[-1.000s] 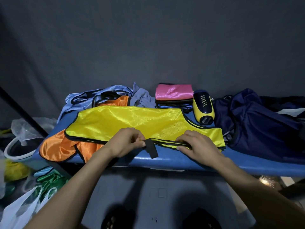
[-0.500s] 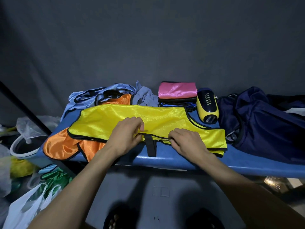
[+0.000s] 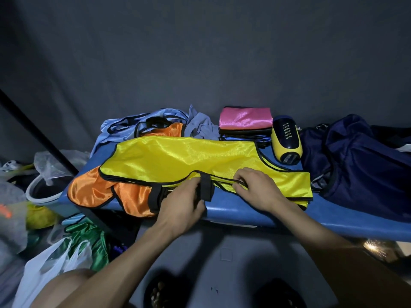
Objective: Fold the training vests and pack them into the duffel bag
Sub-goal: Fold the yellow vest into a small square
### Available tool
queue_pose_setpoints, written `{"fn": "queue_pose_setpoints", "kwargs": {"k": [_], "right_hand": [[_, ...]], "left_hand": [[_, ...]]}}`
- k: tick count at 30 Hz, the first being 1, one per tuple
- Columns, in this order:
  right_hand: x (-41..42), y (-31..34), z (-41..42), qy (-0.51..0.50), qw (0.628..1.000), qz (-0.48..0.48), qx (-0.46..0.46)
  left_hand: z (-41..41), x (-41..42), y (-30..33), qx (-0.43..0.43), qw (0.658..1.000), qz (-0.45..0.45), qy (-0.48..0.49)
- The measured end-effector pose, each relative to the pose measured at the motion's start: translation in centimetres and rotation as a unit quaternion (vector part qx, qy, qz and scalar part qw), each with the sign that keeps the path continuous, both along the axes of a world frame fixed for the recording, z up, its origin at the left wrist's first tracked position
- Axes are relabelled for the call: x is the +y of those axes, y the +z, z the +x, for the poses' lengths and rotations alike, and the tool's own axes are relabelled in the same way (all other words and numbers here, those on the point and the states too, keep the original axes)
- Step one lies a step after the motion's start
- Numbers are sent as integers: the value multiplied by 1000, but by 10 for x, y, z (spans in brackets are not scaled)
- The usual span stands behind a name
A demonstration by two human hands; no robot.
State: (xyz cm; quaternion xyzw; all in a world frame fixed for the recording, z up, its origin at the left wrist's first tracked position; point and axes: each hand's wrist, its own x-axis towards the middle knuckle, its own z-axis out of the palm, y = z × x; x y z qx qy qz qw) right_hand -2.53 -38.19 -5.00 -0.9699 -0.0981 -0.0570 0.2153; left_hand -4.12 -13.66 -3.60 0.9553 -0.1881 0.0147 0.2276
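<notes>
While the yellow vest (image 3: 184,161) lies spread across the blue bench (image 3: 255,215) in the middle of the frame, both hands work along its lower, black-trimmed edge. At lower centre the left hand (image 3: 181,202) has its fingers curled round the short black strap (image 3: 205,187) that hangs from that edge, thumb side toward the cloth. Just right of it, the right hand (image 3: 255,190) rests on the vest with its fingers bent and their tips pinching the black edging.

Under the yellow vest, toward the left of the frame, an orange vest (image 3: 106,192) sticks out and droops over the bench's front edge, a second black strap on it just left of the left hand. Behind, at upper centre-left, a light blue vest (image 3: 124,127) lies crumpled with more orange cloth showing beside it. Right of that sits a small stack of folded vests (image 3: 245,122), pink on top, dark and blue layers beneath. A yellow and dark blue speaker-like object (image 3: 287,141) lies just beside the stack, touching or nearly touching the yellow vest's far right corner. The navy duffel bag (image 3: 360,156) fills the right side of the frame on the bench, slumped, its opening hard to make out.

At lower left, off the bench, are a white plastic bag (image 3: 42,270), green shiny cloth (image 3: 89,238) and a white bucket rim (image 3: 37,192)
</notes>
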Motion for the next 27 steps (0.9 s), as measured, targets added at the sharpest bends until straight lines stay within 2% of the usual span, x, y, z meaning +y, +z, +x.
{"fn": "queue_pose_setpoints", "kwargs": {"k": [3, 10, 16, 20, 22, 27], "right_hand": [[1, 1, -2, 1, 1000, -2, 1], [2, 1, -4, 7, 1000, -1, 1], [1, 6, -6, 18, 999, 26, -1], [-1, 10, -6, 19, 999, 41, 2], [-3, 11, -6, 18, 999, 43, 6], [-4, 13, -9, 45, 999, 14, 14]], "left_hand": [[5, -4, -5, -8, 1000, -14, -7], [18, -13, -16, -63, 997, 38, 3], [19, -9, -9, -105, 993, 37, -29], [13, -4, 3, 0, 997, -44, -58], [9, -3, 3, 36, 995, -52, -76], [1, 5, -4, 25, 994, -17, -106]]}}
